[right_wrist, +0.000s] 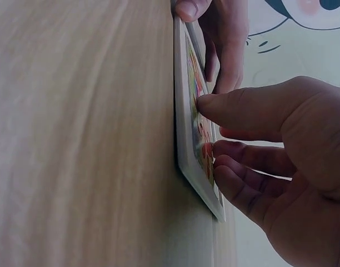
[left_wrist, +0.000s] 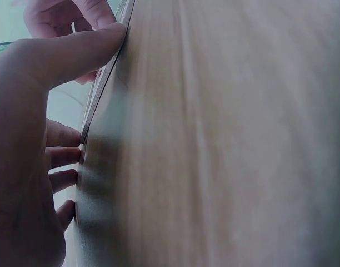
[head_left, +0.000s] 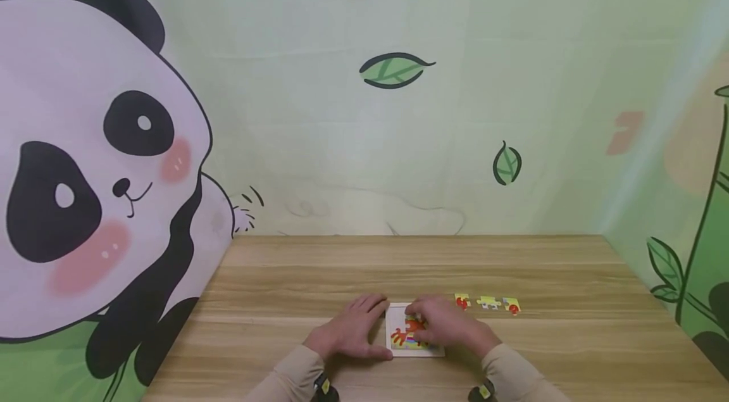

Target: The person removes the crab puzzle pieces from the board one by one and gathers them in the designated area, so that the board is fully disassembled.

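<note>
A small white-framed jigsaw puzzle (head_left: 418,353) lies flat on the table, its lower part filled with red and multicoloured pieces and its upper left showing white. My left hand (head_left: 355,329) rests along its left edge, thumb at the near corner and fingers spread toward the far one. Thumb and bent fingertips of my right hand (head_left: 450,326) are on the picture, about a red puzzle piece (head_left: 414,325) that they partly cover. In the right wrist view, that thumb and those fingertips touch the puzzle's face (right_wrist: 204,133).
Right of the puzzle, three loose pieces lie in a row: a yellow and red one (head_left: 462,301), a yellow and white one (head_left: 488,302) and another yellow and red one (head_left: 512,305). The wooden table (head_left: 285,275) meets a panda-printed backdrop (head_left: 319,136).
</note>
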The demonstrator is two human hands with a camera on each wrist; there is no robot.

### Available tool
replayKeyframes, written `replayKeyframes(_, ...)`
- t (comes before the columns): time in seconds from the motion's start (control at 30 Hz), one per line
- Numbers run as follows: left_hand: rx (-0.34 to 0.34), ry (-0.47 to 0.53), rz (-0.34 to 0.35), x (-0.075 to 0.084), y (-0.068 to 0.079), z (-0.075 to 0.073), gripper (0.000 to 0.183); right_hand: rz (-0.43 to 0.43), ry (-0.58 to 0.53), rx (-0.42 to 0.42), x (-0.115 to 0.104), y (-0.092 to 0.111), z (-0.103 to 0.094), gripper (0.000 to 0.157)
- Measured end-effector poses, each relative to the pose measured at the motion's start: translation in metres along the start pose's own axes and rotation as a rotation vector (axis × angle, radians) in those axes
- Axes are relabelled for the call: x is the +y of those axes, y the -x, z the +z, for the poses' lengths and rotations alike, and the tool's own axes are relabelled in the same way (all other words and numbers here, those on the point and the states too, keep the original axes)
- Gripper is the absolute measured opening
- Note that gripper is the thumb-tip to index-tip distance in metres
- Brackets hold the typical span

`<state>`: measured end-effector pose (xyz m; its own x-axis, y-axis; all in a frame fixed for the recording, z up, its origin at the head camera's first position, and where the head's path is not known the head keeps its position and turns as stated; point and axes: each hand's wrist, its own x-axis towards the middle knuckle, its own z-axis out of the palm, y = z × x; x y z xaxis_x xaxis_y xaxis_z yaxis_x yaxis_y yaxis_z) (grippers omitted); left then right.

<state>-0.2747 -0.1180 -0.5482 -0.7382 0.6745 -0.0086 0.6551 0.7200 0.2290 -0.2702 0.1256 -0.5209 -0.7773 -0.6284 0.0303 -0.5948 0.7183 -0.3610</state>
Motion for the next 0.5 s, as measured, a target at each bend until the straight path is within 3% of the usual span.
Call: replayKeyframes(0.5, -0.004, 0.006, -0.001, -0.0018, -0.0012, 0.0013, 0.103, 0.027, -0.027, -0.065, -0.0035, -0.0034, -0.0026, 0.045)
